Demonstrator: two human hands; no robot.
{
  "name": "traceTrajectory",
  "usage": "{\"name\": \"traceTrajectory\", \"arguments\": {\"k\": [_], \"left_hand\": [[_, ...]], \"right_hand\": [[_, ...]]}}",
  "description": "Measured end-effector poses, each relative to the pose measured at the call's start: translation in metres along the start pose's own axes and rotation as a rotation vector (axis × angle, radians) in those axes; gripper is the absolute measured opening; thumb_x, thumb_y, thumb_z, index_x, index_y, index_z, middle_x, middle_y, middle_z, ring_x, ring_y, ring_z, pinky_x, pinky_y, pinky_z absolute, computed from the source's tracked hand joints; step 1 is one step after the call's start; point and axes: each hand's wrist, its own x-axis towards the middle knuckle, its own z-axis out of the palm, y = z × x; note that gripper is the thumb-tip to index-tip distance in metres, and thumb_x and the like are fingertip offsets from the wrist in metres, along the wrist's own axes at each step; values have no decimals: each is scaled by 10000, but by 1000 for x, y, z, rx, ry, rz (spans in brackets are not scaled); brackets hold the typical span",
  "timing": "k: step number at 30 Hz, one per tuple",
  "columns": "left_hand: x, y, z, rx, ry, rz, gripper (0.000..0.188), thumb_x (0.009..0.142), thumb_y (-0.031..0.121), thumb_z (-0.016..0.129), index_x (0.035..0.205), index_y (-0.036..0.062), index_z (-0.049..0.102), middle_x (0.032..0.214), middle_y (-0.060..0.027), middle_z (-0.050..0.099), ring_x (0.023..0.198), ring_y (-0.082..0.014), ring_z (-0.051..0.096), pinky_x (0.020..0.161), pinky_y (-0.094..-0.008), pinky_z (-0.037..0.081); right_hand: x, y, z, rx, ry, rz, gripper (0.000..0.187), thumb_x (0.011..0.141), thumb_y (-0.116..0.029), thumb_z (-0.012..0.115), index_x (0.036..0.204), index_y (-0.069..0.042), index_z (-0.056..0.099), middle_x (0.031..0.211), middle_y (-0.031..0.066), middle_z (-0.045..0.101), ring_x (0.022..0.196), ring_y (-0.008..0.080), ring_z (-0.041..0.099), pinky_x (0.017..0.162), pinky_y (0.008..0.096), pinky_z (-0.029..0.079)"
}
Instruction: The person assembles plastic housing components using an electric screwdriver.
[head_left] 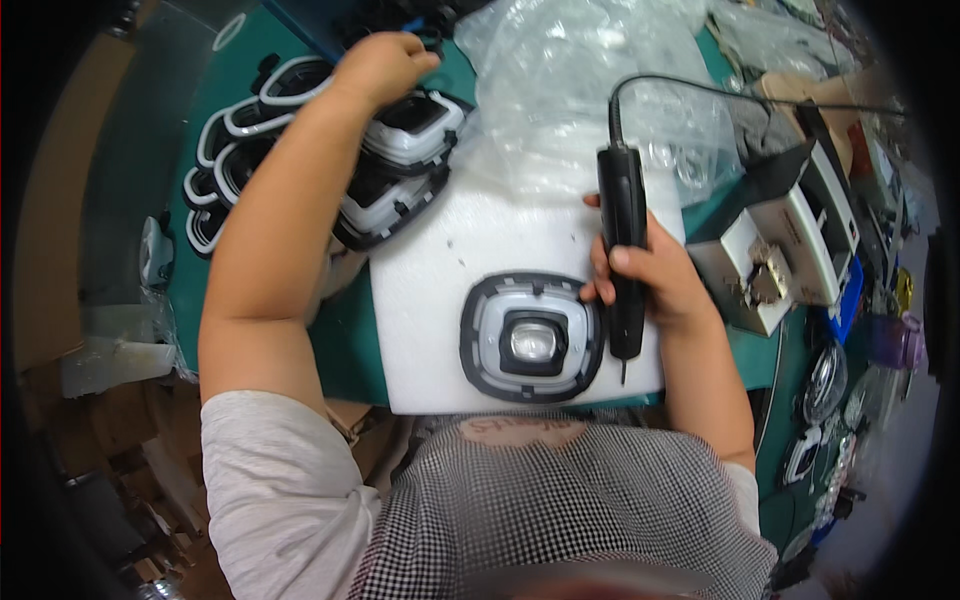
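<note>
A frame part (485, 355) lies on the foam board (420, 300) near its front edge, with the power screwdriver (624, 230) in the right hand (650, 270) just to its right. To the left, more frames (400, 190) lie heaped beneath the left forearm (285, 210), the left hand (390, 65) at their far side. A plastic bag (590, 90) lies behind, over the board's far edge, and a box (740, 255) sits on the right.

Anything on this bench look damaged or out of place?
The white box right of the right hand looks torn: a ragged-edged opening shows in its side, though its contents are unclear. The rounded frame on the white board lies flat, with no visible damage.
</note>
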Motion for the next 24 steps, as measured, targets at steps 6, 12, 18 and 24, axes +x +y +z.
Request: {"name": "traceTrajectory", "arguments": {"k": [6, 12, 18, 24], "left_hand": [[-118, 65, -30, -414, 155, 183, 233, 945, 204, 691, 1110, 39, 696, 955, -29, 681, 884, -122, 614, 820, -274, 489], [-230, 120, -19, -522, -150, 390, 147, 760, 49, 785, 892, 45, 721, 1139, -123, 688, 1069, -271, 645, 932, -361, 489], [-265, 134, 28, -367, -5, 435, 150, 750, 59, 788, 879, 83, 716, 1128, -99, 695, 1032, -301, 657, 872, -388, 529], [-261, 135, 24, -373, -91, 426, 141, 772, 42, 773, 887, 74, 698, 1125, -121, 698, 857, -265, 694, 724, -338, 549]], "right_hand": [[2, 0, -3, -34, 1, -73, 636, 868, -150, 696, 1420, -18, 409, 841, 77, 581, 655, 162, 624, 765, 407, 597], [3, 1, -9, -15, -122, -130, 660, 877, -184, 677, 1440, 2, 387, 825, 74, 560, 660, 148, 612, 775, 405, 615], [3, 7, -10, 64, -326, -150, 653, 905, -190, 653, 1452, 12, 359, 844, 70, 548, 656, 129, 606, 884, 438, 604], [3, 7, -7, -88, -254, -129, 740, 909, -248, 633, 1496, 37, 284, 828, 48, 508, 658, 101, 579, 976, 444, 568]]}}
